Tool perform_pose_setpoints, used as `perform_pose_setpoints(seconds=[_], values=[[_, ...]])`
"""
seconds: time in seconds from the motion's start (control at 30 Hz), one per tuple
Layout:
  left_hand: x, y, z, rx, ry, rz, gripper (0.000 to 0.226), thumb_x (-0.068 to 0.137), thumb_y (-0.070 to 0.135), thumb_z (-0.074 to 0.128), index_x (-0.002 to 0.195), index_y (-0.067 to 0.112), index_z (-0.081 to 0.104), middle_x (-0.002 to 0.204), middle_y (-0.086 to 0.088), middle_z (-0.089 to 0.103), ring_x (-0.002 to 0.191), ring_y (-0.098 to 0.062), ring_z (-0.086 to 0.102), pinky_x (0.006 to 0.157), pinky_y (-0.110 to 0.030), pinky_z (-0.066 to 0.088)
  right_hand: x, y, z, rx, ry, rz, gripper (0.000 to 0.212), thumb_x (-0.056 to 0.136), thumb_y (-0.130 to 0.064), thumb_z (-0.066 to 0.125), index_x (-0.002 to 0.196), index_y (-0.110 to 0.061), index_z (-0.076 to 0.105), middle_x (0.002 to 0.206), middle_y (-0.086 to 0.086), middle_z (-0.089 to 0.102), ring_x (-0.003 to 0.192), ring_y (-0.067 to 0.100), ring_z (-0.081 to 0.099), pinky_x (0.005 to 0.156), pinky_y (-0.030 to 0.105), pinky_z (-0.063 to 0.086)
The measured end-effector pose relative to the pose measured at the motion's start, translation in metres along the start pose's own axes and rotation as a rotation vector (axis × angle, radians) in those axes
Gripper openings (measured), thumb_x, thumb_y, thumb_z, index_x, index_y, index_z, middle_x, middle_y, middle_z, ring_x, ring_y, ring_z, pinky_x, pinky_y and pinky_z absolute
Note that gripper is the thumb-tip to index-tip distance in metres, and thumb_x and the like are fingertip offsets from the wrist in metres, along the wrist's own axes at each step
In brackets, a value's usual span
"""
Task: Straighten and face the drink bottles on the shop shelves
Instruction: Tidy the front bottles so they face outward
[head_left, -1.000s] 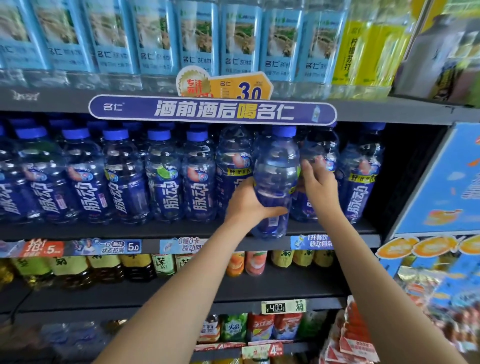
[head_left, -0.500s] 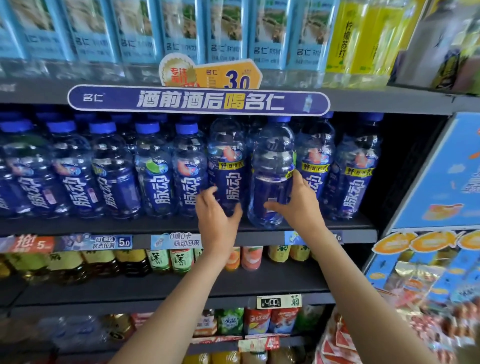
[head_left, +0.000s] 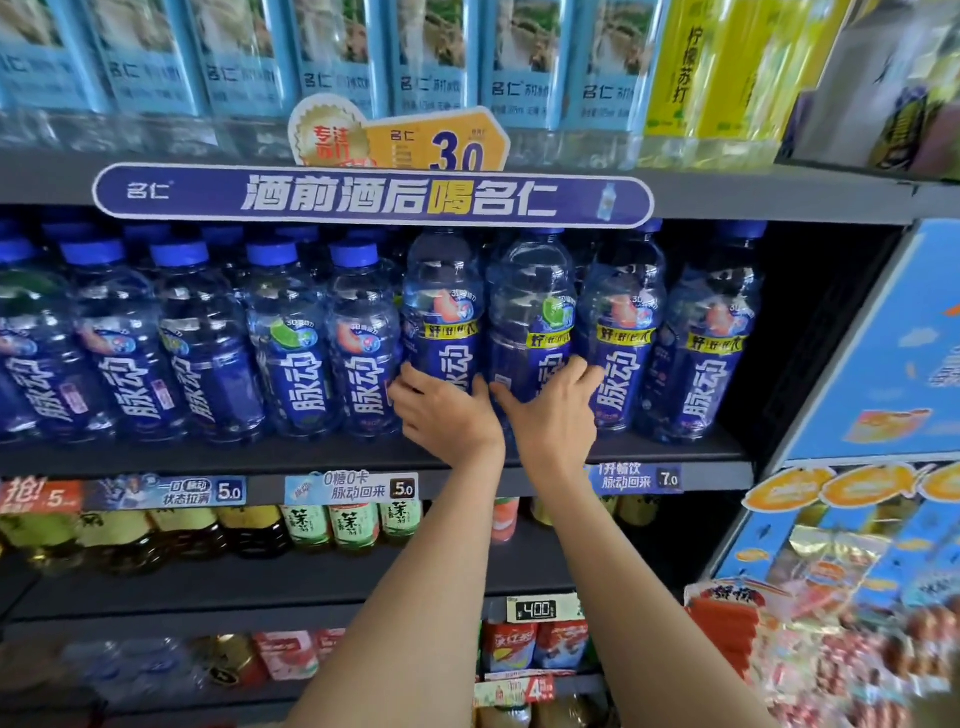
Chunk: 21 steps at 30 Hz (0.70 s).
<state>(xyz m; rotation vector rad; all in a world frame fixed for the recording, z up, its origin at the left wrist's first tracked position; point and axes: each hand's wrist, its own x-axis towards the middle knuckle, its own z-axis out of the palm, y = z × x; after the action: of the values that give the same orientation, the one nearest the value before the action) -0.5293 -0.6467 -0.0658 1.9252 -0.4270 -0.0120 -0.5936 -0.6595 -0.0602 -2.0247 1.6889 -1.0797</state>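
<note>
Your left hand (head_left: 447, 410) has its grip wrapped around the lower body of one tall blue bottle (head_left: 441, 312), and your right hand (head_left: 553, 410) grips the lime-label bottle (head_left: 530, 322) touching it on the right. Both bottles stand upright at the near edge of the middle shelf (head_left: 208, 457), right of centre in the row of blue drink bottles (head_left: 291, 353). The lime-label bottle's label is turned partly to the right, while its neighbours' labels face you.

Middle shelf (head_left: 363, 457): bottles (head_left: 291, 353) standing in rows, running nine to three o'clock.
Your hands: left hand (head_left: 447, 415) lying at nine o'clock of right hand (head_left: 550, 410), touching.
</note>
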Motion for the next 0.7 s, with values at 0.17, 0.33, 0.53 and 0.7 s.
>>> perform_pose_setpoints(seconds=[0.17, 0.33, 0.53, 0.7], values=[[0.003, -0.002, 0.004, 0.026, 0.028, -0.004, 0.071, 0.079, 0.031, 0.072, 0.133, 0.006, 0.033, 0.136, -0.014, 0.034, 0.126, -0.03, 0.033, 0.098, -0.042, 0.029, -0.001, 0.014, 0.004, 0.088, 0.03, -0.005, 0.068, 0.077, -0.047, 0.07, 0.121, -0.006, 0.037, 0.126, 0.008, 0.036, 0.105, 0.029, 0.055, 0.064, 0.031, 0.036], [0.004, -0.01, -0.001, 0.081, 0.029, 0.077, 0.067, 0.077, 0.036, 0.072, 0.126, 0.004, 0.038, 0.128, -0.015, 0.04, 0.119, -0.032, 0.037, 0.093, -0.04, 0.03, -0.001, 0.007, 0.015, 0.137, 0.089, 0.02, 0.066, 0.076, -0.048, 0.071, 0.111, -0.004, 0.036, 0.118, 0.009, 0.036, 0.1, 0.032, 0.056, 0.061, 0.033, 0.039], [-0.001, -0.012, -0.007, 0.067, 0.044, 0.096, 0.065, 0.076, 0.036, 0.073, 0.122, 0.003, 0.04, 0.126, -0.015, 0.042, 0.118, -0.031, 0.038, 0.091, -0.04, 0.032, -0.001, 0.007, 0.019, 0.118, 0.108, 0.017, 0.068, 0.077, -0.049, 0.07, 0.114, -0.003, 0.036, 0.117, 0.01, 0.037, 0.1, 0.03, 0.056, 0.06, 0.031, 0.039], [-0.005, -0.012, -0.012, 0.079, 0.042, 0.092, 0.067, 0.076, 0.037, 0.074, 0.123, 0.004, 0.04, 0.126, -0.015, 0.042, 0.118, -0.031, 0.039, 0.091, -0.04, 0.033, -0.001, 0.007, 0.018, 0.118, 0.082, 0.012, 0.068, 0.077, -0.047, 0.07, 0.115, -0.004, 0.035, 0.118, 0.01, 0.036, 0.103, 0.029, 0.055, 0.06, 0.03, 0.038]])
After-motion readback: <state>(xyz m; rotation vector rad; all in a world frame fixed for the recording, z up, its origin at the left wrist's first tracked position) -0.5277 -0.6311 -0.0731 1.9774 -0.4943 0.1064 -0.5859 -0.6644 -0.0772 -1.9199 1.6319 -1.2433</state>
